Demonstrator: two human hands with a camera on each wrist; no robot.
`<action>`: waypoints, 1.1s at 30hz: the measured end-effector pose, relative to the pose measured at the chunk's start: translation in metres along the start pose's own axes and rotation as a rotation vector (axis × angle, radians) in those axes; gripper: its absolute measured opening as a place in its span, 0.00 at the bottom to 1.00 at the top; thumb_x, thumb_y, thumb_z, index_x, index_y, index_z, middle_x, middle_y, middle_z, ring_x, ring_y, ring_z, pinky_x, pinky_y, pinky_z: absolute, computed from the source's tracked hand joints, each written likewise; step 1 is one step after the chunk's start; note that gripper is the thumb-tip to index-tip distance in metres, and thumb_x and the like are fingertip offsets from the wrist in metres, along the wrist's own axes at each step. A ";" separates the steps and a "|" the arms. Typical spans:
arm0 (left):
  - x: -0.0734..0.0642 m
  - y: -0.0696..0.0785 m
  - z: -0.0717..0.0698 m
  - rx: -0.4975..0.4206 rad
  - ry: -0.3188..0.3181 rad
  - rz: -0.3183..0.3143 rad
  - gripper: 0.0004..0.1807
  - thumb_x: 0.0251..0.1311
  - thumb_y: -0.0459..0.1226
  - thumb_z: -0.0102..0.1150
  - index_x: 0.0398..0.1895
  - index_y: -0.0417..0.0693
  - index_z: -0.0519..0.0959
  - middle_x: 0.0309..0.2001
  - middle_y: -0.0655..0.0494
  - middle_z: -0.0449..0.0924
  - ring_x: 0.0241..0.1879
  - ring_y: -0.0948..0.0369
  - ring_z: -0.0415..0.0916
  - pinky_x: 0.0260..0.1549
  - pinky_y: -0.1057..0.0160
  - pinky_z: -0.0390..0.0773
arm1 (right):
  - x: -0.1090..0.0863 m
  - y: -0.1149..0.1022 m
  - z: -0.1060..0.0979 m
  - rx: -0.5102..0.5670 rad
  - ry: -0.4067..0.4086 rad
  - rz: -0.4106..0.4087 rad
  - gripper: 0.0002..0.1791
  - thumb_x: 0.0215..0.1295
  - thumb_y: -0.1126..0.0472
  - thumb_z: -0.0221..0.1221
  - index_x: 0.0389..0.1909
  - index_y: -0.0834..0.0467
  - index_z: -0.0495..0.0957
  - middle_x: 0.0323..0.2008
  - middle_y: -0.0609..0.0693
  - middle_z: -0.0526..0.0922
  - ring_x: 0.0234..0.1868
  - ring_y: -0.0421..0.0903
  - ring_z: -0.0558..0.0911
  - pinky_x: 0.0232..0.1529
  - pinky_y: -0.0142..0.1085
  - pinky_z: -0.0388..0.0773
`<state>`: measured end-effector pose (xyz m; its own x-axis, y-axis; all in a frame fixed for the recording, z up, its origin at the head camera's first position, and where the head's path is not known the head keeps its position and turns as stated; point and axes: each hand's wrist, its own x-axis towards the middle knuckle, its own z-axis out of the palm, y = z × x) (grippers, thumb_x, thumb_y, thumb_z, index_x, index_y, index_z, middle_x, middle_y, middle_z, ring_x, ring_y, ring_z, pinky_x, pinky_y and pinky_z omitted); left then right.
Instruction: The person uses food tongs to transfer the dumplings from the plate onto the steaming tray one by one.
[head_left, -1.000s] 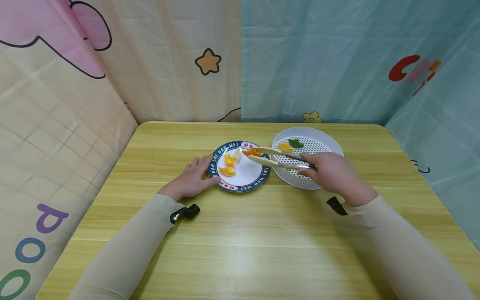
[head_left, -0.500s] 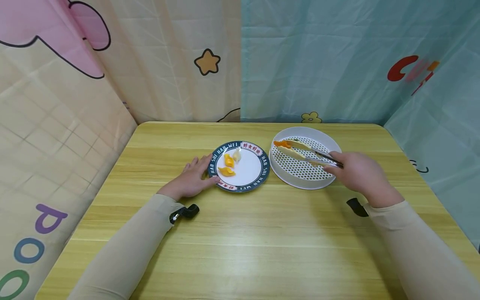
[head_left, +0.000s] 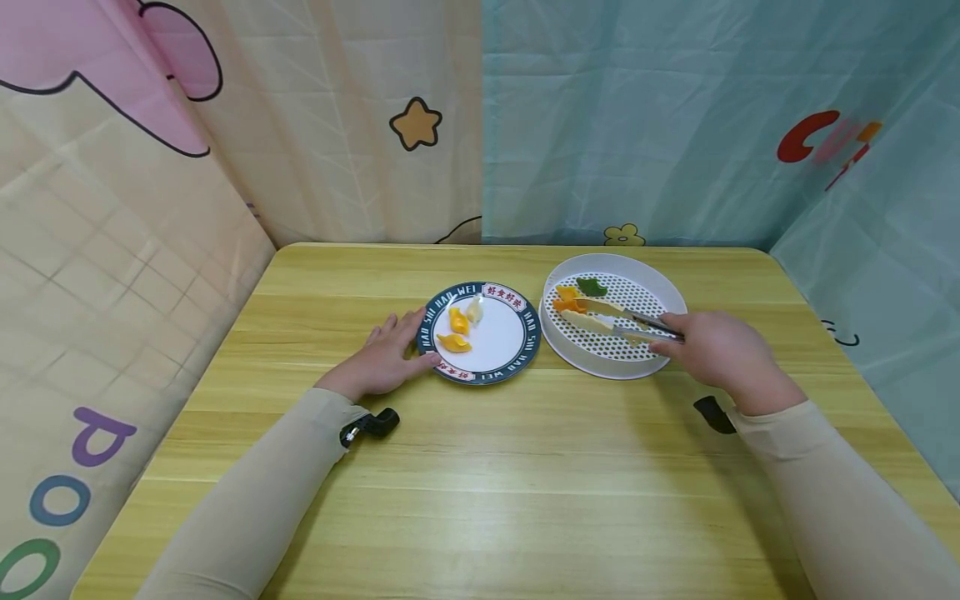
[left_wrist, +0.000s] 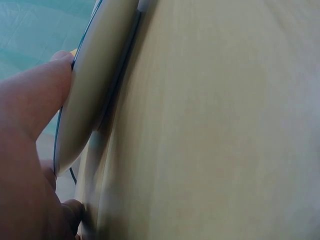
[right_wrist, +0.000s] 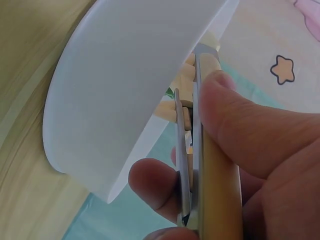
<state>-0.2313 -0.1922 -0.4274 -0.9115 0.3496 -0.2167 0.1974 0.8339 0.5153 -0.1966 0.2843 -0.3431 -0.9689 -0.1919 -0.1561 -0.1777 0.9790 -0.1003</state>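
Gripping tongs (head_left: pixel 592 322) with the right hand (head_left: pixel 723 354), nearer to the orange dumpling (head_left: pixel 567 306), at the tips, left of those fingers.
Lying crosswise inside the white perforated basket (head_left: pixel 592 363), beside a yellow dumpling (head_left: pixel 567 292); bare floor beyond the tongs, raised wall nearest the fingers. Resting left hand (head_left: pixel 382 357), unclenched, on the plate (head_left: pixel 498 333).

front tabletop (head_left: pixel 480 483): passable | tray wall (head_left: pixel 600 367): blocks sideways | tongs (head_left: pixel 600 327): partly block overhead

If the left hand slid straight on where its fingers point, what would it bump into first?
The plate, it seems: the left hand already touches its rim. Past that, likely a yellow piece lying on it, though depth is unclear.
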 end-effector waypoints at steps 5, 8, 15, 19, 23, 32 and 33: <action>0.000 0.000 0.000 -0.001 0.002 0.004 0.56 0.68 0.72 0.50 0.88 0.61 0.37 0.88 0.50 0.38 0.86 0.38 0.28 0.82 0.36 0.32 | 0.000 -0.001 0.000 0.002 -0.004 0.004 0.37 0.73 0.44 0.64 0.75 0.59 0.71 0.57 0.73 0.82 0.47 0.64 0.84 0.41 0.56 0.82; 0.000 0.000 0.000 -0.001 0.001 0.002 0.56 0.68 0.72 0.50 0.88 0.61 0.37 0.88 0.50 0.38 0.86 0.38 0.28 0.82 0.36 0.32 | 0.000 -0.002 0.000 0.002 0.002 0.006 0.37 0.73 0.44 0.64 0.75 0.59 0.70 0.59 0.75 0.81 0.47 0.64 0.84 0.41 0.56 0.82; 0.000 0.001 0.000 0.004 0.001 0.002 0.56 0.68 0.72 0.49 0.88 0.61 0.37 0.88 0.50 0.38 0.86 0.38 0.28 0.82 0.36 0.32 | 0.002 -0.002 0.003 0.005 0.014 0.000 0.37 0.73 0.44 0.64 0.75 0.61 0.71 0.58 0.76 0.81 0.44 0.61 0.84 0.40 0.55 0.82; 0.000 0.001 0.000 0.008 0.003 0.001 0.56 0.69 0.72 0.49 0.88 0.60 0.37 0.88 0.48 0.38 0.86 0.38 0.28 0.83 0.36 0.33 | 0.002 -0.002 0.004 0.006 0.018 -0.003 0.37 0.72 0.44 0.65 0.75 0.61 0.71 0.57 0.76 0.81 0.42 0.60 0.83 0.38 0.53 0.81; 0.000 0.001 0.000 0.013 0.002 -0.001 0.56 0.69 0.71 0.49 0.88 0.60 0.37 0.87 0.46 0.38 0.85 0.38 0.29 0.83 0.36 0.33 | 0.003 -0.002 0.005 0.004 0.017 -0.004 0.37 0.73 0.44 0.64 0.75 0.60 0.71 0.57 0.75 0.82 0.41 0.59 0.83 0.39 0.54 0.81; -0.001 0.002 0.000 0.015 -0.002 -0.004 0.55 0.70 0.71 0.49 0.88 0.60 0.37 0.87 0.45 0.38 0.85 0.38 0.28 0.82 0.36 0.32 | 0.000 -0.003 0.002 0.032 0.011 0.010 0.39 0.74 0.44 0.64 0.77 0.61 0.67 0.60 0.75 0.80 0.44 0.61 0.82 0.42 0.55 0.80; -0.001 0.002 0.000 0.015 -0.002 -0.003 0.55 0.70 0.71 0.49 0.88 0.60 0.37 0.87 0.46 0.38 0.85 0.38 0.28 0.82 0.36 0.32 | -0.001 -0.003 0.001 0.039 0.012 0.012 0.40 0.74 0.44 0.63 0.78 0.62 0.66 0.60 0.75 0.80 0.44 0.61 0.82 0.41 0.54 0.80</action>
<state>-0.2305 -0.1912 -0.4262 -0.9115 0.3477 -0.2197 0.1998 0.8412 0.5024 -0.1953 0.2813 -0.3438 -0.9730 -0.1787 -0.1462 -0.1591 0.9778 -0.1366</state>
